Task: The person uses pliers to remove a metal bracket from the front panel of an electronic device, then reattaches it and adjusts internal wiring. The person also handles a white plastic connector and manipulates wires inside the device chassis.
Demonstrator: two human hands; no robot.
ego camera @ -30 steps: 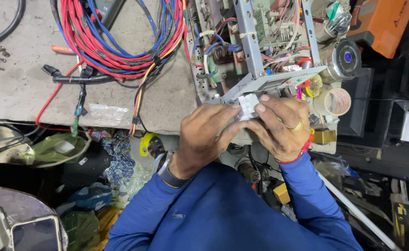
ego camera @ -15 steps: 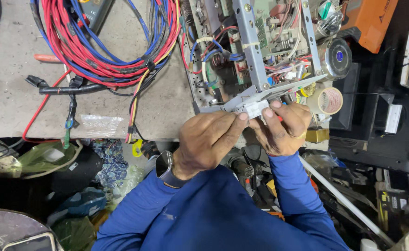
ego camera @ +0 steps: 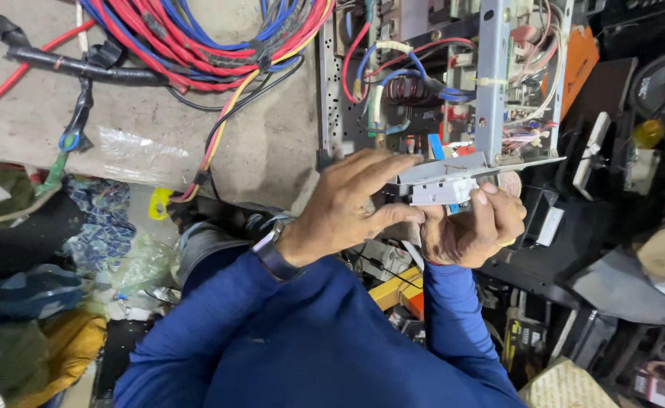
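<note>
Both hands pinched a small white block (ego camera: 442,190) at the near edge of the grey bracket (ego camera: 491,91) of the open chassis (ego camera: 393,83), right of centre. Left hand (ego camera: 351,204) had fingers curled shut w/ thumb under the block's left end; right hand (ego camera: 472,227) clamped it from below, fingertips (ego camera: 486,198) over its right end. Block sat just beside, prob. touching, the bracket lip. Risk, as I judged it: a slip or hard pull could snag the thin wires (ego camera: 529,132) just far of it, or bend the bracket, since the grip was fingertip-only. Both forearms came up from near, blue sleeves (ego camera: 310,332), left wrist bent in, watch (ego camera: 272,253) showing. Red/blue cable bundle (ego camera: 196,30) lay far left on the bench (ego camera: 121,136).
</note>
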